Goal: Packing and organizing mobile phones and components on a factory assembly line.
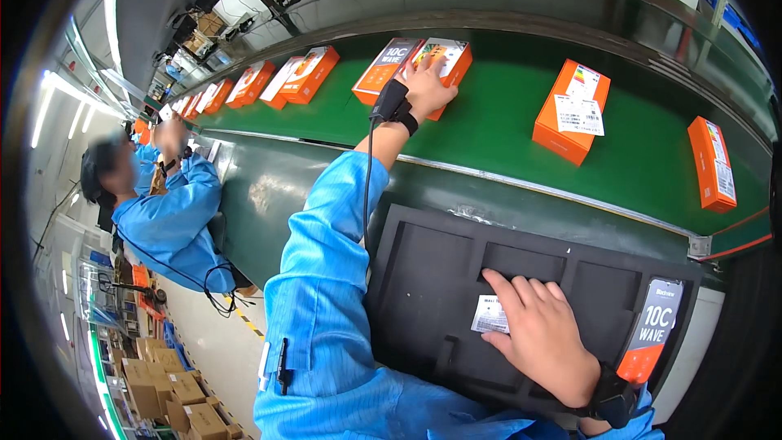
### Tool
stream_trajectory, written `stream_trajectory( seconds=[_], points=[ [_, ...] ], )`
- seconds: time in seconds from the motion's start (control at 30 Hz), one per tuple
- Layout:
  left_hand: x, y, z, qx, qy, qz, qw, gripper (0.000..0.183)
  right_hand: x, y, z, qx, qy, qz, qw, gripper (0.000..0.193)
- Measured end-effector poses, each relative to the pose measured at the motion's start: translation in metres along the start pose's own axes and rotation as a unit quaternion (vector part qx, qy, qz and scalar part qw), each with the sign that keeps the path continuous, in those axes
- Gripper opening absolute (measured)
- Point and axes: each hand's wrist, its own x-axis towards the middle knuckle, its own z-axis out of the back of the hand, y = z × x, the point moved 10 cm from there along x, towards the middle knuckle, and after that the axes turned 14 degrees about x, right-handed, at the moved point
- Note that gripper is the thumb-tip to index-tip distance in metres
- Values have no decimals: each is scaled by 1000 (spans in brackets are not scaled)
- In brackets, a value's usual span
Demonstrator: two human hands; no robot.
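1. Progress, as judged: partway. Several orange boxes stand on the green belt (pixel 497 134), apparently closed. The wide labelled box (pixel 558 141) and the narrow labelled box (pixel 709 167), towards the belt's right end, bear white labels.
2. Apparently left: a loose white label (pixel 489 316) lies on the black tray (pixel 415 310), not on a box; a phone-like slab (pixel 649 330), grey and orange, lies along the tray's right edge, unboxed. Whether the boxes are filled cannot be told.
3. Left hand (pixel 428 85): reaches over the belt, fingers spread across the top of the picture-topped box (pixel 458 57), thumb toward its near side. It seems to touch; whether it grips cannot be told.
4. The box under that hand sits nearer the belt's far edge than its near rail, just right of a grey-topped box (pixel 387 69). The wide labelled box stands well apart, to the right.
5. Right hand (pixel 542 330): over the tray, fingers loosely extended, not closed around anything. Thumb tip at the label's lower edge; index finger above it.
6. Tray sits at the right part of the tabletop (pixel 269 187), beside its far edge; slab lies right of this hand, apart from its fingers.
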Motion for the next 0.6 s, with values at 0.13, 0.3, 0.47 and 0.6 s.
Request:
stream_trajectory(
  seconds=[0.13,0.3,0.47,0.6],
  points=[
    [-14,-5,7,-42,-10,11,999,62,-1,1,-3,8,-9,13,1000,73],
    [-37,-42,61,-97,-78,-80,989,67,-7,-2,0,10,-22,33,999,71],
    [14,55,62,-19,-130,-50,990,67,-7,3,0,26,-24,48,998,69],
    [44,70,36,-7,-27,-59,998,66,-10,0,0,38,-23,46,998,67]
  ],
)
